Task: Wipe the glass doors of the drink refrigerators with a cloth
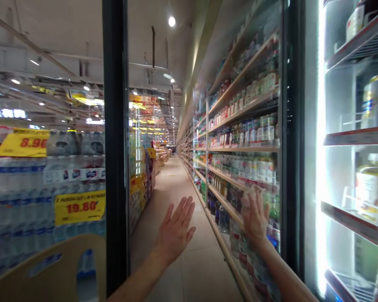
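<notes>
My left hand is raised in front of the glass door, fingers stretched out and thumb apart. It holds nothing; whether the palm touches the pane I cannot tell. Farther right, my right hand is up before the same door, its fingers extended, somewhat blurred over the reflections, and nothing shows in its grasp. The door has a black frame, with one upright left of my hands and another to the right. Bottles and cans on shelves appear in or through the glass behind my right hand.
At right, a lit cooler has shelves of jars and cans. On the left stand stacked packs of bottled water with yellow price signs. A beige plastic piece with handle holes is at lower left. An aisle floor runs ahead.
</notes>
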{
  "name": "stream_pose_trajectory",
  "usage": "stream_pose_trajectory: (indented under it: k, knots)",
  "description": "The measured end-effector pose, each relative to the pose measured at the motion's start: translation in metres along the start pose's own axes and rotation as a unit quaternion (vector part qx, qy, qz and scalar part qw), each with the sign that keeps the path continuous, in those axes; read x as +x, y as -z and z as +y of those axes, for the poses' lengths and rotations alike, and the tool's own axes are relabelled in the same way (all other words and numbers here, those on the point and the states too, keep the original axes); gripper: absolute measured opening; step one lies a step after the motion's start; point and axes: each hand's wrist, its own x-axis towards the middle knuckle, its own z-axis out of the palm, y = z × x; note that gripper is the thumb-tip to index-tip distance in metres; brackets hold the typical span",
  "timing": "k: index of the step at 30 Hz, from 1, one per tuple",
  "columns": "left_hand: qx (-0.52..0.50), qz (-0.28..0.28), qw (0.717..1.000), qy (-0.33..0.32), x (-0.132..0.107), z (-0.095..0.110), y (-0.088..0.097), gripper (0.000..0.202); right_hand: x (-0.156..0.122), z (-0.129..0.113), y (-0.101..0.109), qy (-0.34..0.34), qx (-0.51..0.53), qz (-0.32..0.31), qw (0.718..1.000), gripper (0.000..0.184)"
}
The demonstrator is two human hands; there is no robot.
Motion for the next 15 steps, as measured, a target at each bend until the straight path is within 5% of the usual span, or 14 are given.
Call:
stream_pose_trajectory:
  k: [3, 9, 15]
  knots:
    - [-0.009, -0.002, 1.000, 0.008, -0.006, 0.001, 0.000, 0.054, -0.013, 0.004, 0.003, -0.116, -0.028, 0.031, 0.992, 0.055]
    - [-0.024, -0.004, 1.000, 0.012, -0.020, 0.003, 0.000, 0.051, -0.051, -0.034, 0.011, 0.168, 0.023, -0.099, 0.981, 0.053]
    - [-0.007, -0.021, 1.000, -0.010, -0.044, 0.003, 0.003, 0.046, -0.076, -0.012, 0.012, -0.021, -0.051, -0.011, 0.998, 0.058]
